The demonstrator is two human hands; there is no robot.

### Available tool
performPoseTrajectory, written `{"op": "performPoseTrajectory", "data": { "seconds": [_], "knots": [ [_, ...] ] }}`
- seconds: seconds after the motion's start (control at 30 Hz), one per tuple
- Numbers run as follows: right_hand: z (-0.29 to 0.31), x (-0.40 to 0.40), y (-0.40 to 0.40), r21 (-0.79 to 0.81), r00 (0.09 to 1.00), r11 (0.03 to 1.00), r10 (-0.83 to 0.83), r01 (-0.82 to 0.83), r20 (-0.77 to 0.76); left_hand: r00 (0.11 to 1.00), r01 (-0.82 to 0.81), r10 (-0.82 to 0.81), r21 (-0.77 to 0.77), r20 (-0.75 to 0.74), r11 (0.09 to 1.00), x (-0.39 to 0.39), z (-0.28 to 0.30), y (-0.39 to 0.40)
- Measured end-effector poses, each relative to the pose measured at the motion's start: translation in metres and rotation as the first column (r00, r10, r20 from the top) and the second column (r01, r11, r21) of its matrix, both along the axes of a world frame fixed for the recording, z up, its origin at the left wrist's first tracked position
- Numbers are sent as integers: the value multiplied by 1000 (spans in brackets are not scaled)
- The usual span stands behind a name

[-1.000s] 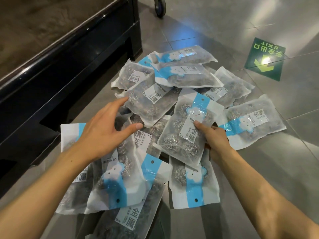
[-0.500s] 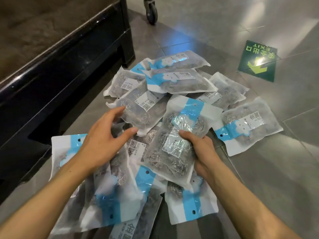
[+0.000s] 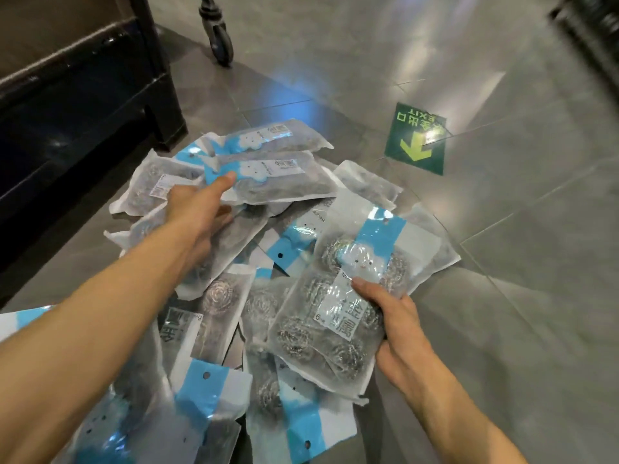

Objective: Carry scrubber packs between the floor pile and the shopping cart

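Observation:
Several clear plastic packets of steel-wool scourers with blue and white headers lie heaped on the grey tiled floor (image 3: pixel 502 296). My right hand (image 3: pixel 392 326) grips one packet (image 3: pixel 338 303) by its right edge, thumb on its front label, lifted above the heap. My left hand (image 3: pixel 197 209) reaches far into the pile and takes hold of a packet (image 3: pixel 281 180) near the top, thumb on its blue header, fingers under it. Another packet (image 3: pixel 278 139) lies just beyond.
A black shelf unit (image 3: pixel 83 122) runs along the left, its foot close to the pile. A trolley wheel (image 3: pixel 219 38) stands behind it. A green exit arrow sticker (image 3: pixel 417 139) is on the floor at right. A dark object (image 3: pixel 593 25) blurs the top right corner.
My left hand has moved forward from the near packets to a packet at the far side of the heap. My right hand has pulled its packet nearer and to the right.

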State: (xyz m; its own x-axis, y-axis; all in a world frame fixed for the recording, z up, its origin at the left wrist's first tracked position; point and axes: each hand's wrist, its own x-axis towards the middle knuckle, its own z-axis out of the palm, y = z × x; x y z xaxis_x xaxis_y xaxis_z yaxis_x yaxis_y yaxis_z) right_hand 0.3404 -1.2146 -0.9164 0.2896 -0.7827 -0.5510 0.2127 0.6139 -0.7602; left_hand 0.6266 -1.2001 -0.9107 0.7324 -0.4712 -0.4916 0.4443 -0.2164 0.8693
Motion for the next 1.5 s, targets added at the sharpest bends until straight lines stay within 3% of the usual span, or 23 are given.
{"op": "performPoseTrajectory", "data": {
  "seconds": [0.13, 0.33, 0.43, 0.53, 0.67, 0.77, 0.87, 1.03, 1.13, 1.27, 1.43, 1.5],
  "knots": [
    [0, -15, -3, 20, 999, 999, -33, 32, 20, 989, -139, 140, 5, -48, 990, 11, -17, -23],
    [0, -21, -3, 22, 1000, 1000, -14, 14, 2, 991, -86, 78, 74, 105, 994, 4, -20, -39],
    [3, -19, -2, 12, 1000, 1000, -3, 3, -3, 986, -44, 42, 11, 159, 999, -10, -17, -32],
    [9, -18, -1, 3, 1000, 1000, 13, -13, 3, 993, 22, -5, -136, 120, 991, -14, -2, -10],
    [20, -16, 2, -45, 998, 997, 58, -56, 32, 959, 193, -132, -235, 252, 953, -2, 22, 30],
    [32, -16, 2, -88, 991, 988, 131, -127, 41, 870, 413, -315, -210, 379, 886, 22, 46, 67],
    [41, -14, 3, -123, 977, 970, 211, -208, 11, 802, 561, -480, -175, 354, 809, 42, 69, 96],
    [43, -4, 12, -103, 972, 967, 236, -234, 6, 920, 345, -282, -223, 271, 912, 48, 75, 99],
    [43, -4, 15, -110, 967, 961, 255, -252, 13, 961, 263, -222, -299, 165, 917, 58, 84, 103],
    [42, -8, 15, -105, 966, 962, 257, -254, 18, 902, 415, -398, -85, 166, 906, 65, 77, 115],
    [33, -3, 19, -88, 971, 967, 238, -238, -10, 945, 325, -326, 22, 14, 945, 31, 38, 118],
    [29, -1, 20, -76, 972, 969, 234, -235, -23, 918, 383, -388, 68, 84, 921, 14, 20, 128]
  ]
}}
